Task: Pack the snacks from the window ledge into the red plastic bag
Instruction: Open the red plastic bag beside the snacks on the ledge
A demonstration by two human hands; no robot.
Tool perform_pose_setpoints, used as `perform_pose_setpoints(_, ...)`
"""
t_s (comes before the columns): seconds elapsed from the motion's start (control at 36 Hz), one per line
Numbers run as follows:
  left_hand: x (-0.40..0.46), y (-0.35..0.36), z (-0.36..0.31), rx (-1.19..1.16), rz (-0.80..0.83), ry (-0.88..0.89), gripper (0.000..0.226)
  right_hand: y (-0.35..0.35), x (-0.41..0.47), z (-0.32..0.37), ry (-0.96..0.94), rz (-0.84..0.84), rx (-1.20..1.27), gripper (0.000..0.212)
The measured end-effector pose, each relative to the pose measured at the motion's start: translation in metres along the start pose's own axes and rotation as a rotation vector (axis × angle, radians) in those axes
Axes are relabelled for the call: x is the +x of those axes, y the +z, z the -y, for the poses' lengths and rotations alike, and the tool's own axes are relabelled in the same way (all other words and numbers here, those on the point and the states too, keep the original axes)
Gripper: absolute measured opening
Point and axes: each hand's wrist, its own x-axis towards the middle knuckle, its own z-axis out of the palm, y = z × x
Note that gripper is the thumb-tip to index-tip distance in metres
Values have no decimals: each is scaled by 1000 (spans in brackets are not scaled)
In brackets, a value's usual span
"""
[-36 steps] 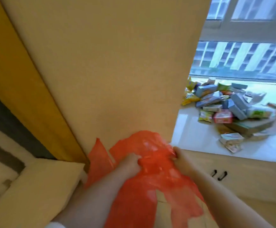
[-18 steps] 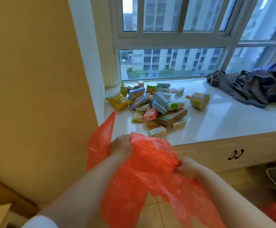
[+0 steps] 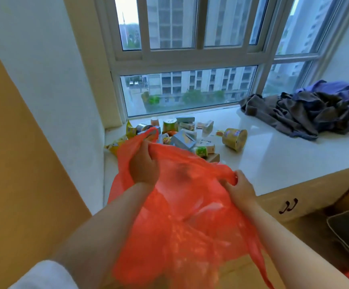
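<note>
Both hands are closed on the red plastic bag (image 3: 182, 205). The left hand (image 3: 143, 165) has a tight grip on the far edge, and the right hand (image 3: 239, 187) pinches the near edge. The bag hangs in front of the window ledge (image 3: 284, 157) and looks thin, soft and floppy — it will likely sag shut unless one hand holds the mouth wide.

The snacks (image 3: 182, 136) sit in a heap in the ledge's left corner, just behind the bag. The small boxes and packets look light — easy to take by their sides. The round tub (image 3: 234, 139) lies on its side and may roll.
</note>
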Motion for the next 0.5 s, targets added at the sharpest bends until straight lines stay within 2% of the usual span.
perform_pose_setpoints(0.08,20,22,5,-58,9,193,28,-13,26,9,-67,-168,44,28)
perform_pose_setpoints(0.17,27,50,15,31,198,407,48,-24,57,-11,-18,-122,-85,29)
perform_pose_setpoints(0.22,30,75,19,177,370,435,62,-34,73,-27,45,-152,-84,30)
perform_pose_setpoints(0.28,34,99,11,266,489,362,68,-45,84,-38,73,-258,-26,35)
perform_pose_setpoints(0.36,48,128,-15,225,467,326,62,-64,98,-47,58,-464,45,40)
perform_pose_setpoints(0.39,55,137,-27,209,425,347,68,-71,103,-50,44,-520,68,44)
perform_pose_setpoints(0.5,64,164,-81,159,309,377,73,-105,132,-73,-9,-553,34,52)
